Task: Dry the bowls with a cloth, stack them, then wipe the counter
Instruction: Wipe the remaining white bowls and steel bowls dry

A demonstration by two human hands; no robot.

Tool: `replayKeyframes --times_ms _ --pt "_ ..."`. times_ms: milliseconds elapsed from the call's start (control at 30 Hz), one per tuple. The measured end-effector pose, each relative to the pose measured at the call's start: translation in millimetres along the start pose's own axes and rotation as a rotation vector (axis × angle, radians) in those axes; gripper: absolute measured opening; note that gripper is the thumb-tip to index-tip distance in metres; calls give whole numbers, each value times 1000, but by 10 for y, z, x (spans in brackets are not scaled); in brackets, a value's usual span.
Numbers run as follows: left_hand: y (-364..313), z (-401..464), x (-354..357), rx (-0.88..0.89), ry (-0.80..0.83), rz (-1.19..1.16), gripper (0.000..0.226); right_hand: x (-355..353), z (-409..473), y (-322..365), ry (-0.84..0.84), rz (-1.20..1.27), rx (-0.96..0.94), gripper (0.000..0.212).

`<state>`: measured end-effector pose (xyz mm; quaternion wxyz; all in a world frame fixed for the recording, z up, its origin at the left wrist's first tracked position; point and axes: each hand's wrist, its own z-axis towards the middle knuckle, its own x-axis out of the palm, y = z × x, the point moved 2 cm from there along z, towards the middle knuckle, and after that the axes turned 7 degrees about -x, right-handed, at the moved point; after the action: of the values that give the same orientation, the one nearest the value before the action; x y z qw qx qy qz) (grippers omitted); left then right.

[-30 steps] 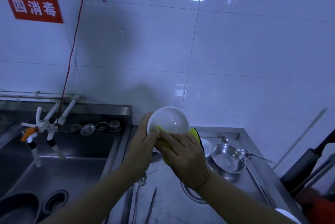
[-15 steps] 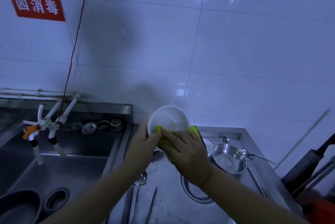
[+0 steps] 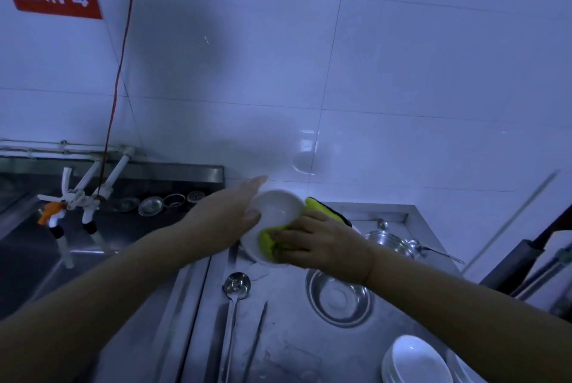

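Drying a round white ceramic bowl (image 3: pixel 278 212) above the stainless steel surface (image 3: pixel 288 345), we are keeping it tilted so its opening faces back toward us. Our left hand (image 3: pixel 229 215) is supporting the bowl from its left side: the fingers are lying fairly straight along the outer wall and the thumb is resting at the rim, so that grip is loose and wide, a cradle and not a clench. Our right hand (image 3: pixel 325 243) is curling its fingers into a folded yellow-green microfibre cloth with a dark edge (image 3: pixel 269 241), pressing it against the lower rim of the bowl, with part of the cloth showing behind the bowl's right edge.

What the coming move turns on, we are judging, is that the cloth sits at the lower right of the bowl while the upper interior lies up and to the left of the right hand, toward the left palm. The right hand is the nearer one to sweep there; the left would only need to turn the bowl.

A stack of white bowls (image 3: pixel 414 361) is waiting at the lower right of the surface, nearer the right arm, beside a shallow round metal dish (image 3: pixel 339 299). The wiping of the surface looks not yet begun.
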<state>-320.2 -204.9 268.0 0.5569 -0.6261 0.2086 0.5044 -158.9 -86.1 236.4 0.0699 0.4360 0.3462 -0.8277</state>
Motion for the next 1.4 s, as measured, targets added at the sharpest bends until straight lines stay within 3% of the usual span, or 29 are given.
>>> replayKeyframes --times_ms 67,100,200,333,433,567,633,733,933,1167,1300,1400 --pt "-86 -186 -31 256 -284 319 41 0 -36 22 37 37 86 12" --pt "-138 -267 -24 362 -332 410 35 1 -55 26 63 49 122 15" --pt "-230 -390 79 561 -197 532 17 -2 -76 21 117 117 237 48" --pt "-227 -372 92 573 -106 546 24 -79 -83 22 14 215 290 40" --pt "-113 -358 40 371 -65 210 11 -142 -177 -19 -153 229 423 45" --pt "38 -359 206 -81 140 -769 10 -184 -267 -52 -493 406 916 61" --pt "7 -334 329 -193 127 -1057 7 -160 -154 -22 -508 432 999 65" --pt "-126 -262 494 -283 93 -1336 17 -102 77 76 -427 352 946 75" --pt "-221 -155 567 -311 69 -1461 33 -48 223 249 -447 95 775 31" --pt "-272 -166 479 -206 98 -1388 35 -160 207 -3 -315 129 843 47" --pt "-241 -149 428 -215 116 -1465 27 -147 133 -282 -488 531 1100 48" --pt "-197 -122 377 -183 94 -1520 21 -143 22 -306 -526 629 1209 49"
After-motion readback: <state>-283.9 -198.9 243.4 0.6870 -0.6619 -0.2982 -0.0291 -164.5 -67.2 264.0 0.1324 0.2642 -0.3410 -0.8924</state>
